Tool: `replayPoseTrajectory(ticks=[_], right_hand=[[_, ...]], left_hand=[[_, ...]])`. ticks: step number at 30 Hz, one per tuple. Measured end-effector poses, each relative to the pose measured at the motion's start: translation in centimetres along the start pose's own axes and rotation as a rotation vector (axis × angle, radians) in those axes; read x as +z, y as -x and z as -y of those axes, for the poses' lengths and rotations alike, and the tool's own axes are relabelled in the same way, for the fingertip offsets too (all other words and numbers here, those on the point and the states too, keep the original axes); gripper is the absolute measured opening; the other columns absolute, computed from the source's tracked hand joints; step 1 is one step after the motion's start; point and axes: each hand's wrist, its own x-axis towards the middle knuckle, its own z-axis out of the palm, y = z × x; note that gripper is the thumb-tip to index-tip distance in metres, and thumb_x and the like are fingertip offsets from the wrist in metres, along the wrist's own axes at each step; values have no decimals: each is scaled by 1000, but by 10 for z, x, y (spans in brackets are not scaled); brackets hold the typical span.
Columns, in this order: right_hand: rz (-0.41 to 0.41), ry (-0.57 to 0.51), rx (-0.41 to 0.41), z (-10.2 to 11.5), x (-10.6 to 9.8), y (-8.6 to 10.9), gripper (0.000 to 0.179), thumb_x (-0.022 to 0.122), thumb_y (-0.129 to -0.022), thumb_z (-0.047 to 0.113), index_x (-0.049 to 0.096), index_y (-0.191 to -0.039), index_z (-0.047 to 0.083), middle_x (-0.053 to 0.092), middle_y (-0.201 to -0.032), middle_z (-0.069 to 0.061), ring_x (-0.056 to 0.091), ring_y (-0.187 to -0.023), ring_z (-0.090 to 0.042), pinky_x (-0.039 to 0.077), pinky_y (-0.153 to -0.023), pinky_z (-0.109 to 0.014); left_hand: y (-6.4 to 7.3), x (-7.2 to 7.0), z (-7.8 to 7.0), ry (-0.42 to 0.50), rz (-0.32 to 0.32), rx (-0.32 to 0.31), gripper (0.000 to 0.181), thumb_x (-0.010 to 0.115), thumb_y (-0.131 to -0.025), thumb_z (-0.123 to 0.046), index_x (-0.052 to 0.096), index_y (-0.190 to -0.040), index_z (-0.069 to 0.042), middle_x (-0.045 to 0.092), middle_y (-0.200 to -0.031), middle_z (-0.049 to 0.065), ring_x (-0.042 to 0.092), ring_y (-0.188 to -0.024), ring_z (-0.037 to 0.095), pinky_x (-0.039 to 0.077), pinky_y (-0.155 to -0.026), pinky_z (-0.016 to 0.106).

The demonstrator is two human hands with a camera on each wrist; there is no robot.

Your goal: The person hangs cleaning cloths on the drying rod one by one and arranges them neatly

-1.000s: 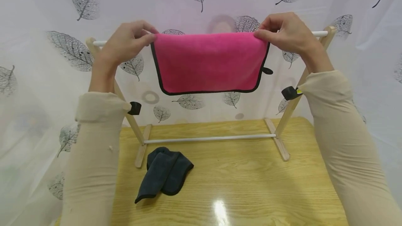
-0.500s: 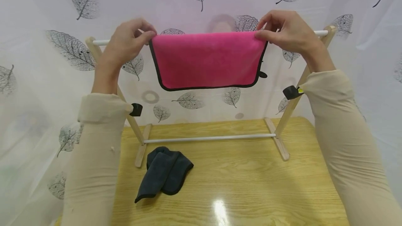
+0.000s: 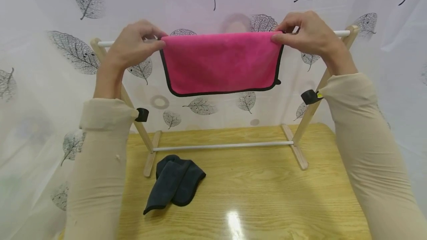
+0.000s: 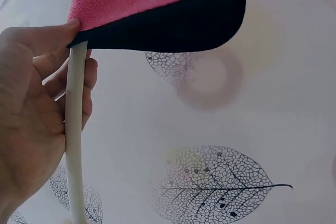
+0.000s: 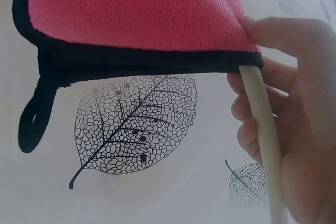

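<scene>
A pink towel (image 3: 221, 62) with black edging hangs folded over the white top rod (image 3: 107, 43) of a wooden rack. My left hand (image 3: 133, 43) pinches its upper left corner at the rod, thumb in front. At the upper right corner my right hand (image 3: 308, 34) pinches the towel between thumb and fingers. In the left wrist view the rod (image 4: 75, 129) runs past the palm, below the towel's edge (image 4: 173, 24). A black loop (image 5: 37, 116) dangles from the towel's side in the right wrist view.
A dark grey cloth (image 3: 175, 180) lies crumpled on the wooden table (image 3: 260, 192), front left. The rack's slanted legs (image 3: 308, 117) stand on flat feet, joined by a low white rod (image 3: 223, 146). A leaf-print curtain (image 3: 203, 106) hangs behind.
The towel's front lower edge has risen slightly, and the black loop now mostly hides behind its right edge. Both hands keep their grip at the corners with only small shifts.
</scene>
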Motion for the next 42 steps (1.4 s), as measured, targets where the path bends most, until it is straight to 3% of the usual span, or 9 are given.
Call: replayPoseTrajectory(ticks=[5,8,11,17,22,27,36,39,42], right_hand=[[-1,-68,45,-1,0,1,20,78,-93,21,78,-107,7,64,-81,6,48,-78,-15,36,-63,-23],[-18,-89,63,-2,1,1,16,79,-93,21,78,-103,8,64,-79,6,48,-76,-15,36,-63,-23],[-22,-58,78,-2,3,0,20,77,-95,26,80,-100,7,66,-82,8,48,-78,-15,35,-65,-25],[-38,8,69,-1,5,1,29,73,-97,35,82,-99,7,66,-75,12,46,-73,-16,32,-60,-27],[-42,47,53,-1,4,1,32,71,-98,36,82,-101,5,65,-75,12,47,-74,-16,34,-61,-27],[-62,55,44,0,5,0,34,66,-100,36,82,-98,5,62,-73,7,44,-74,-16,31,-63,-29],[-91,75,45,-1,5,-1,41,63,-101,39,81,-86,4,67,-68,8,48,-74,-14,34,-64,-27],[-85,75,42,-1,5,-1,42,64,-101,39,81,-88,3,68,-67,9,50,-73,-13,34,-61,-27],[-79,64,53,0,5,0,42,65,-101,39,81,-88,2,67,-66,13,49,-73,-14,34,-59,-26]], left_hand=[[-1,0,0,6,14,-9,39,60,-105,-32,66,-138,-12,67,-130,13,57,-114,23,42,-99,36],[-1,0,0,-13,7,4,39,58,-106,-33,67,-136,-10,68,-128,14,56,-110,21,41,-94,33],[-1,0,0,-37,9,29,40,55,-108,-33,69,-132,-5,68,-129,15,57,-112,21,43,-99,33],[0,1,0,-68,7,71,39,50,-110,-27,67,-133,0,65,-134,21,58,-124,35,43,-110,50],[4,3,2,-92,2,124,38,53,-110,-28,68,-134,-3,66,-130,19,58,-121,33,43,-107,51],[7,0,4,-150,-6,131,38,55,-109,-28,67,-137,-6,66,-133,16,58,-120,33,43,-106,52],[14,-6,12,-264,-33,107,40,53,-110,-29,63,-141,-5,60,-143,17,46,-138,41,18,-120,61],[18,-7,15,-333,-52,97,42,50,-110,-31,61,-144,-8,59,-145,16,46,-139,42,14,-118,65],[21,-9,17,-339,-53,74,44,47,-111,-33,58,-147,-10,57,-147,16,45,-140,41,14,-118,63]])
